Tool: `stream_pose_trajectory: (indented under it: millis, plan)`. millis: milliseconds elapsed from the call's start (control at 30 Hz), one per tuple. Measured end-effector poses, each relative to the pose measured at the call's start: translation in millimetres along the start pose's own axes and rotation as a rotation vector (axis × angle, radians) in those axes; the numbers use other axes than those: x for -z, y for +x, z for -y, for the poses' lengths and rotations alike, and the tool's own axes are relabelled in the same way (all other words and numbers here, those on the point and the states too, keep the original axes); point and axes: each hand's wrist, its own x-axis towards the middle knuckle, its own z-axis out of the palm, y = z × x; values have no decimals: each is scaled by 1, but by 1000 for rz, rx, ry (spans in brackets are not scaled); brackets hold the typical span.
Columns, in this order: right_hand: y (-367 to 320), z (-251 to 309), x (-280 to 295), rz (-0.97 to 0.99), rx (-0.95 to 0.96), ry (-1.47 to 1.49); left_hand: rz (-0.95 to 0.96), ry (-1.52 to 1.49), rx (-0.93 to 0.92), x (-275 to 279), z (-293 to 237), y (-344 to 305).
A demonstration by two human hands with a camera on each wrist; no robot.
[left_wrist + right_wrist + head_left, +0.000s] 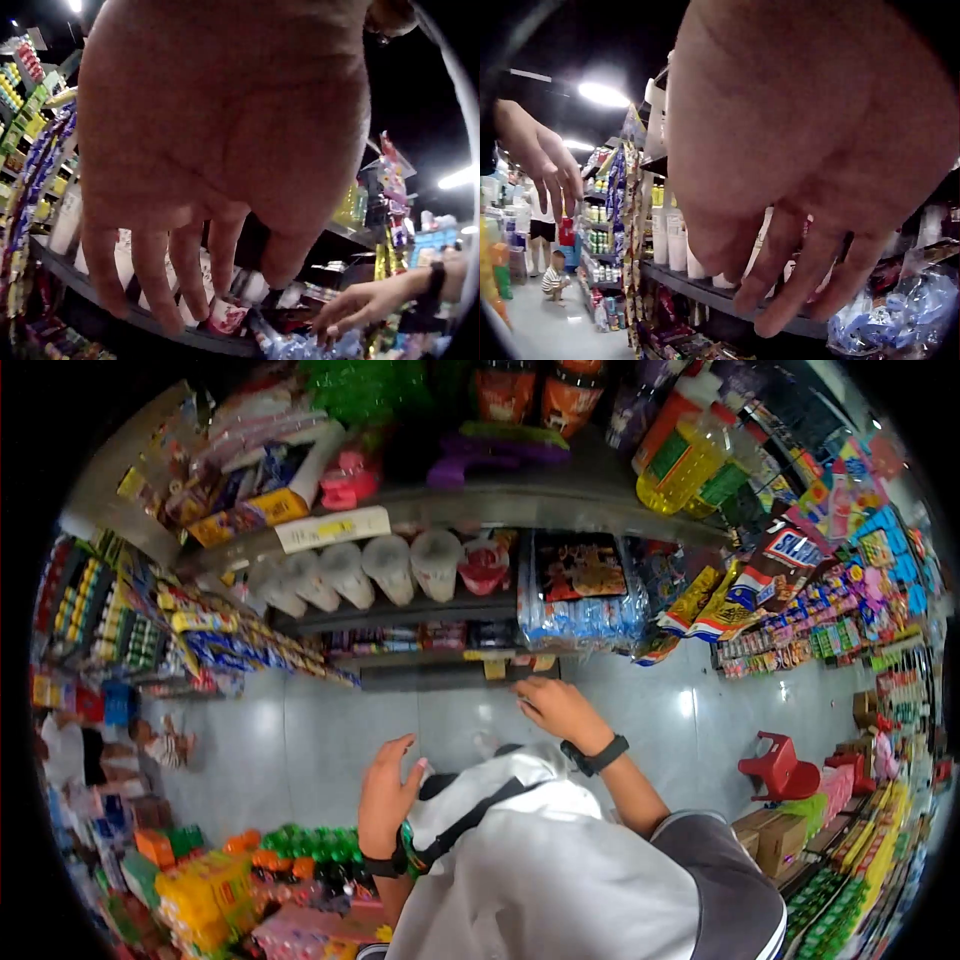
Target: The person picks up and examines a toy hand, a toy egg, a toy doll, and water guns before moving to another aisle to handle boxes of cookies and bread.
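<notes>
My left hand [388, 795] hangs in front of the shelf, its fingers spread and slightly bent, holding nothing. Its palm fills much of the left wrist view. To the right, my right hand [562, 710] reaches toward the shelf with loosely bent fingers and nothing in them. It is nearest to a blue-and-clear plastic-wrapped pack [582, 622] with a dark printed packet [580, 568] on top. Beside that pack stand a cup with a red top [484, 566] and a row of stacked pale cups [388, 568].
Above, a shelf carries bottles of yellow oil [685, 465], a pink bottle [350, 478] and a price label [333, 529]. Snack bags [765, 575] hang at right. Behind are a red plastic chair [780, 768] and wrapped drink packs [205, 900]. A child [555, 277] squats in the left aisle.
</notes>
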Motion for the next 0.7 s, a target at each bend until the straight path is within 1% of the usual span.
stream_pose_trajectory:
  millis: [133,167,267,300,367,400,433,500,600,633,700]
  plan:
    - [13,35,10,-161,-95,-67,14,-13,-213,60,-11,32]
    - [19,43,17,-209,-103,-27,23,-24,-267,74,-11,40]
    - [43,67,49,-337,-64,-61,25,-27,-400,105,-10,63]
    - [52,78,60,-377,-84,-30,20,-20,-437,115,-11,70]
    - [72,87,81,-447,-31,-64,25,-14,-492,130,-21,83]
    - [80,92,88,-483,-4,-78,30,-9,-518,136,-27,89]
    - [86,103,95,-491,-28,-81,45,-30,-564,140,-32,94]
    - [100,124,107,-508,-75,-85,61,27,-600,146,-46,103]
    - [127,130,110,-616,13,-51,68,63,-647,147,-63,116]
    - [135,134,113,-648,-13,-51,62,76,-655,148,-71,119]
    - [155,130,119,-788,-72,-146,55,84,-679,149,-82,124]
